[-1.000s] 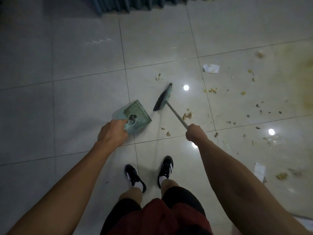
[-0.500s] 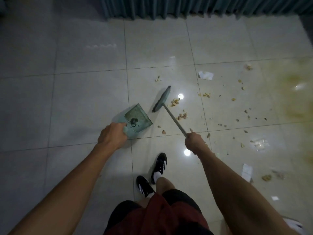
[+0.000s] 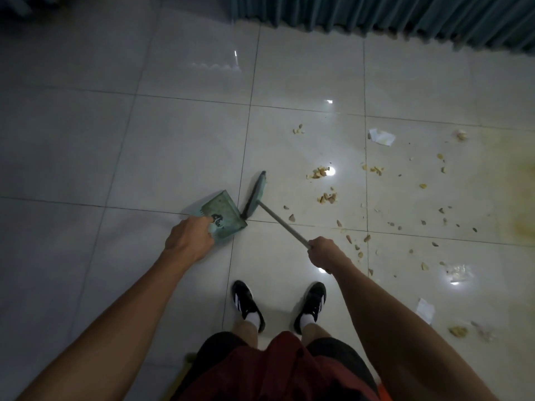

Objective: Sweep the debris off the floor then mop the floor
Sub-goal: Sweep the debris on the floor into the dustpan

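My left hand (image 3: 189,240) grips the handle of a green dustpan (image 3: 224,217) that rests on the pale tiled floor (image 3: 289,82). Just right of the pan's mouth stands the green broom head (image 3: 254,196), touching the pan's corner. Its grey stick (image 3: 282,224) runs down to my right hand (image 3: 325,253), which holds it. Yellowish crumbs (image 3: 327,197) lie scattered to the right of the broom, with more crumb heaps (image 3: 318,172) beyond. A torn white paper scrap (image 3: 382,136) lies farther back.
A teal curtain (image 3: 405,15) hangs along the far edge. A yellow stain (image 3: 518,183) spreads over the tiles at the right. Another paper scrap (image 3: 425,309) and a crumb lump (image 3: 458,331) lie near my right arm. My black shoes (image 3: 249,305) stand below the dustpan.
The broom head has swept left, from beside the crumbs up against the dustpan's mouth. My feet have shifted and now stand side by side. The view has tilted up toward the curtain.
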Demonstrator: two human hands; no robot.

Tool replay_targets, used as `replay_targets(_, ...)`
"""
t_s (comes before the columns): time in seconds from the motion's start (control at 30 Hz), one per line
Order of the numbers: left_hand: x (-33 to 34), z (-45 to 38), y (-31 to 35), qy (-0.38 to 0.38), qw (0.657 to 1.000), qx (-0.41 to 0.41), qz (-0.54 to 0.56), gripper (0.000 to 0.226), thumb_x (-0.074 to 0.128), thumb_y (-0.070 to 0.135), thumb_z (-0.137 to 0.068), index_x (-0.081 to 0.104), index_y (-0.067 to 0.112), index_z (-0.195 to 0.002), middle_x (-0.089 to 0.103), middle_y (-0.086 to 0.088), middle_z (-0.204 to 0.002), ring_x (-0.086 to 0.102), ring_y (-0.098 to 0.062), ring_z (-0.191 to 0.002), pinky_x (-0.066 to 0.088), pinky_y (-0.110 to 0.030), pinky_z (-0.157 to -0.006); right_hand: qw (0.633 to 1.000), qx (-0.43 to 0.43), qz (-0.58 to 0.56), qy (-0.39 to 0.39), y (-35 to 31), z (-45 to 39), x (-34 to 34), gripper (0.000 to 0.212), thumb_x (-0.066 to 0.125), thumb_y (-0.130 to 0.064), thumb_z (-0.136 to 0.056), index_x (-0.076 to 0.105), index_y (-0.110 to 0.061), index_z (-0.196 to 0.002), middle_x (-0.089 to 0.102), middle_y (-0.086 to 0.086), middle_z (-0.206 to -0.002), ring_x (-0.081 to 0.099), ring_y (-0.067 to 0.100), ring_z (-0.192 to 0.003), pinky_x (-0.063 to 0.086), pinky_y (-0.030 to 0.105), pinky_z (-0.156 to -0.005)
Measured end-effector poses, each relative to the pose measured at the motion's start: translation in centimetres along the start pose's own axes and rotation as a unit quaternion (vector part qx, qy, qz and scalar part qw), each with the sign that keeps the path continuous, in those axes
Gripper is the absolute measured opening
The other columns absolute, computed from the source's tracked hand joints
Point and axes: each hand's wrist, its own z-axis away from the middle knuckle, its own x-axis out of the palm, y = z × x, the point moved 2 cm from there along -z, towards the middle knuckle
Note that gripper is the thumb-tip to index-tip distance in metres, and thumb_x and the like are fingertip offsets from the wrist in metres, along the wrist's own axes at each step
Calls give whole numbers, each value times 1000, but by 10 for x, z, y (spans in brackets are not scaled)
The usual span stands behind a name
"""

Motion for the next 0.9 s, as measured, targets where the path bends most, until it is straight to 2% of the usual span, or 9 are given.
replay_targets(0.13,16,12,31,-3,1000,-13,-25,19,56,21,-79,65,27,-95,69,-7,-100,67,-32,-84,45,-28,-65,998,-11,61,-9,38,-2,0,32,46,-20,-98,59,-9,-126,65,7,-111,65,22,-92,58,36,-84)
replay_targets(0.3,32,19,102,-8,1000,17,-11,20,49,34,-71,62,28,-84,66,-3,-91,63,-28,-77,41,-27,-65,995,5,97,15,95,-1,-16,30,49,-21,-98,58,-14,-126,61,1,-99,64,20,-86,57,34,-77)
replay_targets(0.37,37,19,135,-11,999,30,-11,23,46,35,-70,63,27,-84,68,-4,-93,65,-29,-80,42,-27,-65,995,11,101,25,118,-1,-27,29,50,-21,-98,58,-15,-125,62,1,-100,65,20,-87,58,35,-78)
replay_targets(0.47,41,15,177,-15,999,36,-13,27,47,32,-73,65,27,-92,69,-6,-98,66,-30,-81,44,-28,-65,995,24,91,45,157,-1,-45,30,48,-18,-97,59,-14,-124,63,2,-102,66,22,-91,55,34,-76)
replay_targets(0.57,43,13,209,-18,999,43,-25,27,51,19,-79,66,27,-99,69,-9,-102,66,-32,-83,44,-28,-64,993,57,78,62,198,1,-59,31,45,-16,-97,59,-15,-125,64,3,-105,67,24,-97,56,37,-82)
replay_targets(0.67,44,14,239,-17,998,59,-14,33,51,18,-78,69,27,-104,70,-11,-104,68,-33,-86,49,-30,-67,990,91,71,80,234,5,-69,30,45,-16,-98,60,-15,-124,62,1,-95,66,22,-88,56,35,-74)
replay_targets(0.77,43,16,265,-15,997,73,-9,41,52,22,-76,70,31,-112,70,-12,-107,68,-33,-89,52,-31,-70,988,107,52,97,256,9,-78,30,47,-17,-98,61,-15,-124,67,2,-104,68,22,-93,55,35,-76)
replay_targets(0.9,36,13,288,-2,995,96,-34,44,54,17,-82,67,30,-122,68,-15,-112,67,-36,-94,57,-37,-78,988,115,25,105,263,11,-93,31,48,-17,-97,59,-14,-126,66,4,-109,68,24,-97,56,36,-79)
